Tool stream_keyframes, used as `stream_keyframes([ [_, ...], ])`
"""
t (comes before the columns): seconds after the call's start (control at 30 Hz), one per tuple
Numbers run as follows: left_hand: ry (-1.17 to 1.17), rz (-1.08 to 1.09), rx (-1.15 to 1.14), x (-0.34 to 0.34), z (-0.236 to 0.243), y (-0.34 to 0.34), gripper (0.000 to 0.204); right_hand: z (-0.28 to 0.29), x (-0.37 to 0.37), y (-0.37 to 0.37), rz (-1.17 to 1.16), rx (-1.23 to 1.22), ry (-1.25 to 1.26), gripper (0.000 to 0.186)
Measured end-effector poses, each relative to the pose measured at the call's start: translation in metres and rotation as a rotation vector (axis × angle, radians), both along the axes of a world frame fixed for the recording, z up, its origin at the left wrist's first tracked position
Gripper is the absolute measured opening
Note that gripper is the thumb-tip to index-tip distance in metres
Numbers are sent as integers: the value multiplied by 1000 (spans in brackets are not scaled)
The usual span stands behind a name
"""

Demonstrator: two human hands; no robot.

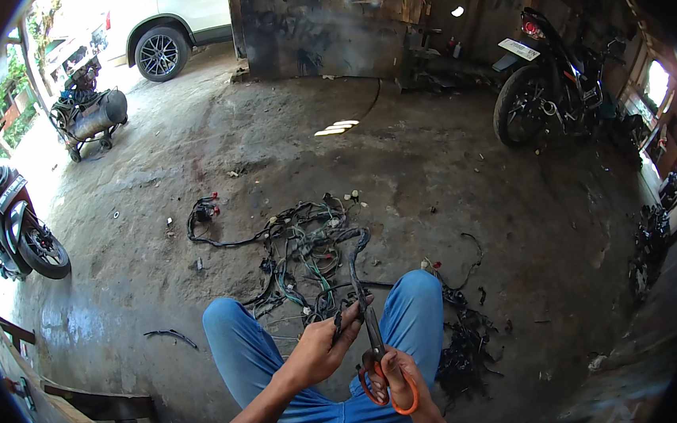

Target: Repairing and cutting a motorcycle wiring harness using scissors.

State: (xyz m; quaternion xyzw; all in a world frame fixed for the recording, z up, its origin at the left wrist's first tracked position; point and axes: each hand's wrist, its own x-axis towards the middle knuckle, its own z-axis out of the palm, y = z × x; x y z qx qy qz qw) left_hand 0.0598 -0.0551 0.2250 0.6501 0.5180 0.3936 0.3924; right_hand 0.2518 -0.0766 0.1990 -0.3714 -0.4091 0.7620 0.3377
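Observation:
A tangled wiring harness (pixel 309 245) with black-wrapped branches, green wires and pale connectors lies on the floor beyond my knees. One thick black branch of it rises toward me, and my left hand (pixel 327 345) is closed around its near end. My right hand (pixel 399 374) grips a pair of scissors (pixel 374 332) by the orange handles. The dark blades point up and away, right beside the left fingertips and the harness. Whether the blades touch the wrapping I cannot tell.
Black scraps (pixel 468 340) lie right of my right knee, and a short black strip (pixel 172 336) left of my left. Motorcycles stand at the left (pixel 21 220) and far right (pixel 551 83). An air compressor (pixel 92 111) and white car (pixel 180 21) are at the back left. A wooden bench (pixel 91 406) is near left.

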Motion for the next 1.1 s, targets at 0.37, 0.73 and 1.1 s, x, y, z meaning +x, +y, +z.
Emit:
stream_keyframes([
  [0.37, 75, -14, 96, 5, -15, -2, 43, -16, -6, 2, 23, -254, 429, 71],
  [0.73, 114, -67, 66, -8, -13, -3, 45, -17, 0, 8, 82, -246, 453, 71],
  [1.1, -350, -301, -348, -17, -8, 7, 47, -9, 16, 5, 119, -139, 226, 69],
])
